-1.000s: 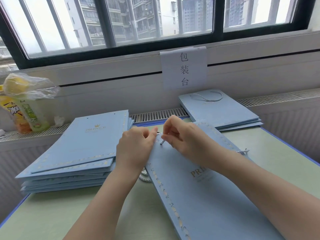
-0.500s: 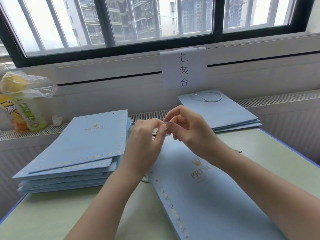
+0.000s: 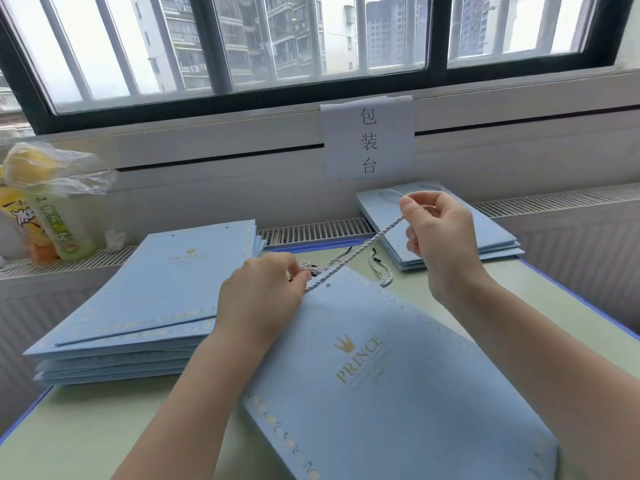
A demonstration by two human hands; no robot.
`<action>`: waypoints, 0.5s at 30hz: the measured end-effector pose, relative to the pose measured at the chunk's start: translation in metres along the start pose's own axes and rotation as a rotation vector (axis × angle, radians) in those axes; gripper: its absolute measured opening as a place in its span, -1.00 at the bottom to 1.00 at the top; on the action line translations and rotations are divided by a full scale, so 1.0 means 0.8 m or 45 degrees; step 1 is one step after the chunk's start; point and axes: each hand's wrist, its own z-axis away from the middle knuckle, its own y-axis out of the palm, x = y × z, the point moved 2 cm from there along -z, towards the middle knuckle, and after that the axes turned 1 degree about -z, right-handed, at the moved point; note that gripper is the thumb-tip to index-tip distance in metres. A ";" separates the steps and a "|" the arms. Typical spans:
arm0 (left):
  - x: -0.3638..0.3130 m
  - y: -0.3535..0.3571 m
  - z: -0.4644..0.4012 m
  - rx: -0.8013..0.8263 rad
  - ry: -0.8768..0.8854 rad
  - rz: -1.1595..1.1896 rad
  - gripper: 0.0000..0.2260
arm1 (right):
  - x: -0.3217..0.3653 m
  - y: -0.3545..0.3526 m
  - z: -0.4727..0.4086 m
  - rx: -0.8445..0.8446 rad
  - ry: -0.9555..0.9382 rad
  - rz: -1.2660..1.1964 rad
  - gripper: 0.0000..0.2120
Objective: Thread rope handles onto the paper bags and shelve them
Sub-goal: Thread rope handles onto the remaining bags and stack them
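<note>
Flat on the green table [image 3: 104,441] right under us lies the blue paper bag [image 3: 398,393] we are working on, laid slantwise with its top edge turned away from us, so that the punched holes sit where both hands can reach them. Our left hand [image 3: 263,299] rests on that top edge with its fingers curled, pinching the bag and the near end of the rope [image 3: 360,252] at the hole; we judge it is there to pin the paper down while the cord runs through. Our right hand [image 3: 440,233] is lifted above and beyond it, thumb and fingers closed tight on the rope's far part, drawing it up into a taut slanting line, which is how we would pull slack through a hole. A spare rope handle [image 3: 379,270] with dark tips lies loose on the table just past the bag, close by for the next hole. To our left sits the stack of unthreaded bags [image 3: 149,306], holes bare, within easy reach. Farther off on the right, on the ledge, a smaller stack of finished bags [image 3: 485,237] shows a loop on top. At the far left stands a drink bottle [image 3: 59,226] under a plastic bag, and a paper sign [image 3: 369,140] hangs below the window [image 3: 311,39].
</note>
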 end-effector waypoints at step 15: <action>-0.007 0.034 0.008 0.357 -0.033 0.101 -0.72 | -0.001 0.016 0.012 0.345 0.250 -0.490 -0.85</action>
